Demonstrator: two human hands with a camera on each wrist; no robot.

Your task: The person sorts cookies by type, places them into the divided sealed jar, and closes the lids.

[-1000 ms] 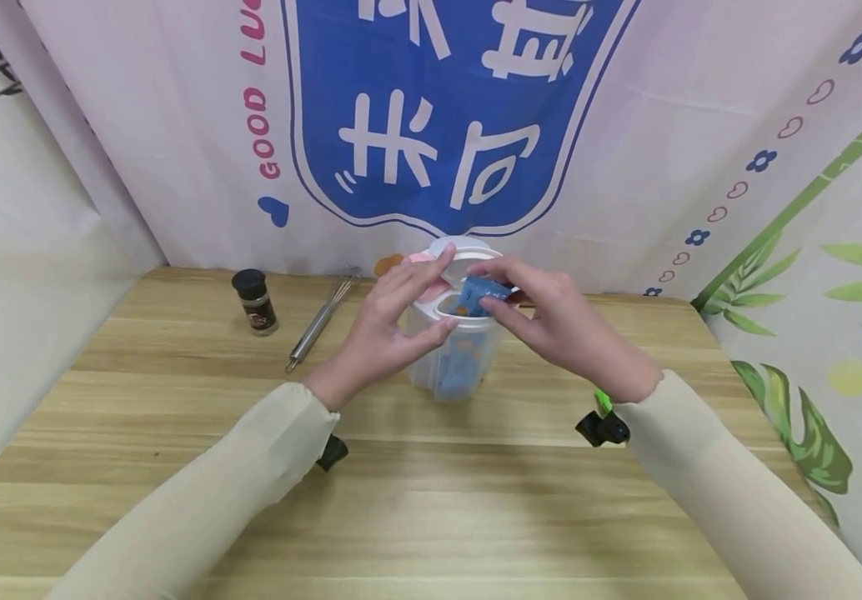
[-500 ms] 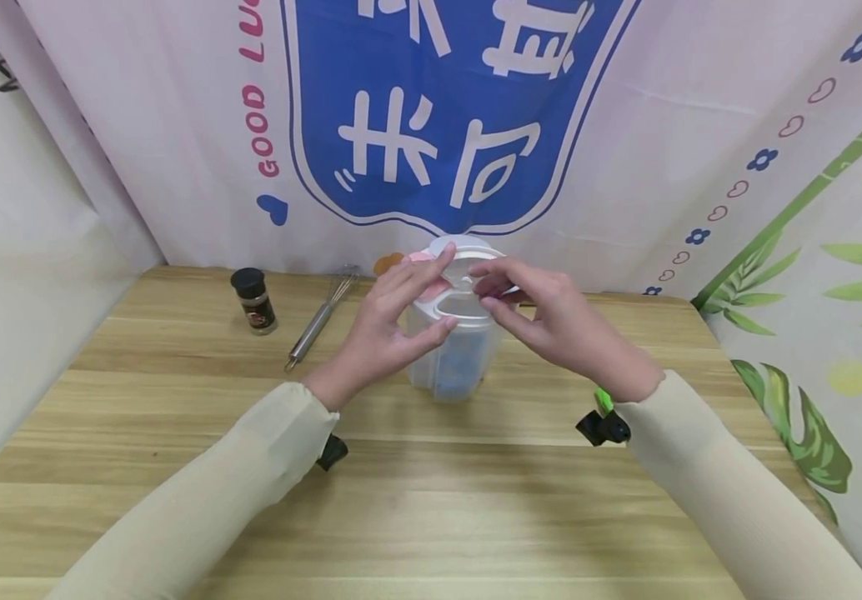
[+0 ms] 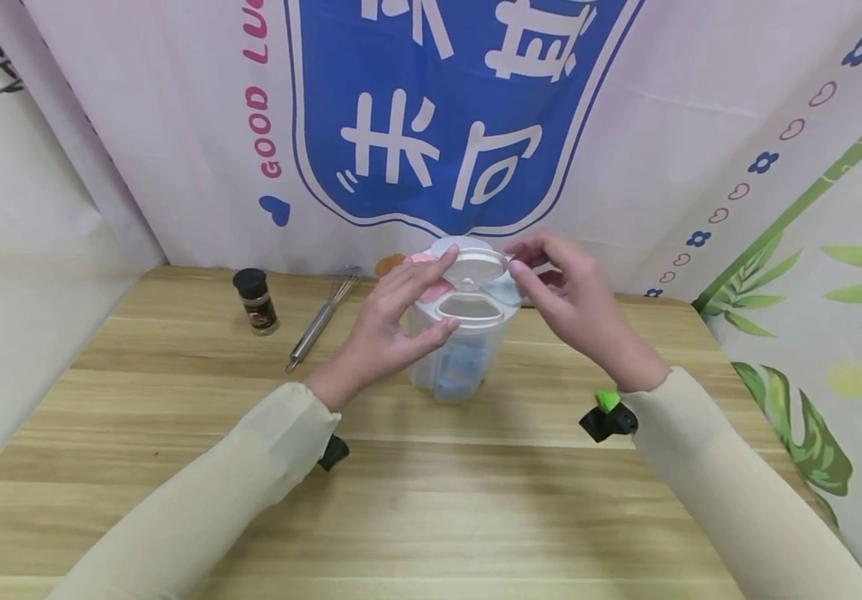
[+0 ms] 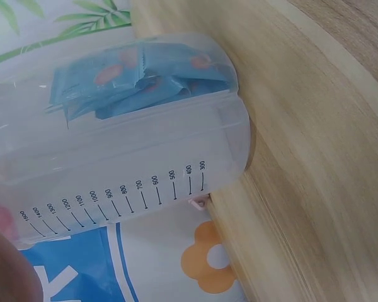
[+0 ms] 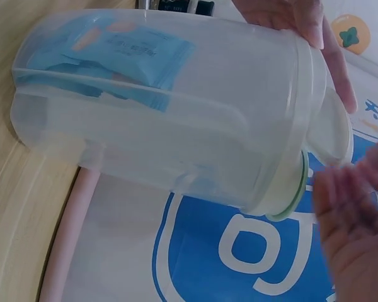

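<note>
A clear plastic storage container (image 3: pixel 461 358) with a white top and pink and pale blue flaps stands upright on the table. Blue snack packets (image 4: pixel 145 78) lie in one compartment, behind the clear wall. One white flap (image 3: pixel 474 267) is raised, exposing the opening (image 3: pixel 470 308) in front of it. My left hand (image 3: pixel 393 312) rests along the left side of the top, thumb at the front rim and fingers stretched toward the back. Loosely bent, the fingers of my right hand (image 3: pixel 569 292) are at the right edge of the raised flap, with no packet in them.
Left of the container, a metal whisk (image 3: pixel 318 325) lies near a spice jar (image 3: pixel 256 302) with a black cap. A printed cloth (image 3: pixel 198 167) hangs behind the wooden table (image 3: pixel 416 517). Along the back edge runs a pink rod (image 5: pixel 72 226).
A blue packet pinched by my right hand has dropped through the opening into the container. Afterwards the right hand shifted right to the raised flap's edge; the left hand stayed put.
</note>
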